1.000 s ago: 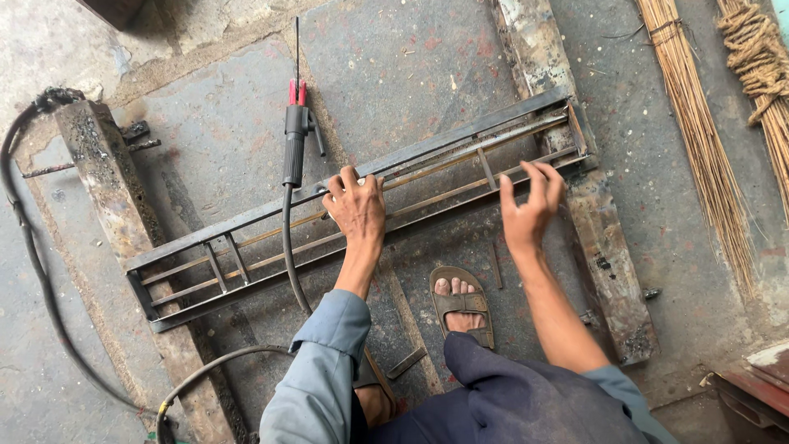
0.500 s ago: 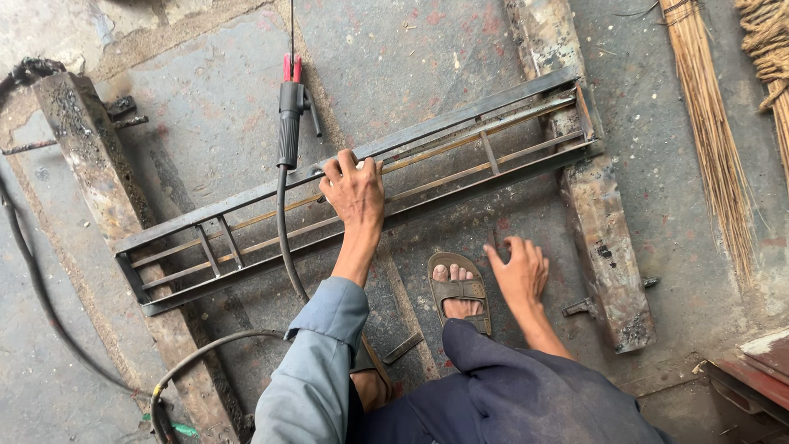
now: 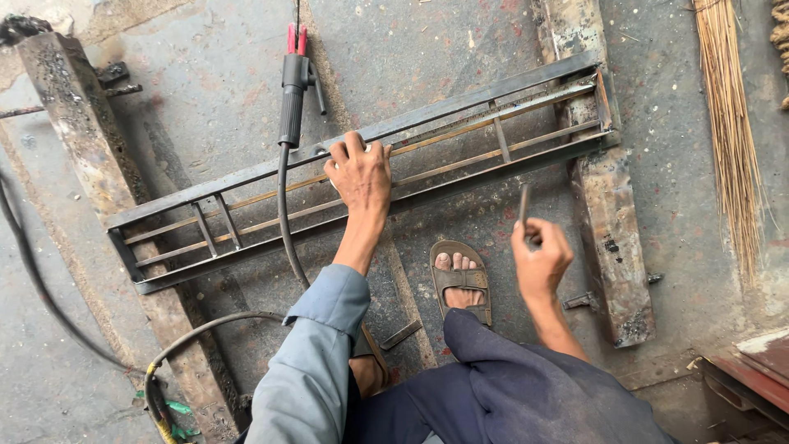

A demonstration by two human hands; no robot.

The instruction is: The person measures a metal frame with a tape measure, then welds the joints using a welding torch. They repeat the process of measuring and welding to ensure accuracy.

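A long rusty steel frame [image 3: 246, 177] with thin cross bars lies slanted across two steel beams on the concrete floor. My left hand [image 3: 359, 171] presses down on the frame's upper rail near its middle. Below the frame, my right hand [image 3: 539, 255] is raised and grips a short flat metal piece [image 3: 523, 203] that points upward. A black welding electrode holder [image 3: 292, 90] with red jaws lies over the frame just left of my left hand, its cable [image 3: 283, 218] running down under my left arm. My sandalled foot [image 3: 461, 278] rests on the floor between the hands.
A rusty steel beam [image 3: 74, 131] supports the frame's left end and another steel beam [image 3: 610, 222] its right end. A straw broom [image 3: 730, 123] lies at the right. A small metal offcut [image 3: 401, 335] lies by my knee. A black cable [image 3: 33, 279] curves at the left.
My right hand left the frame's right part, dropped to the floor beside my foot and came up holding the short metal piece. My left hand stayed on the frame.
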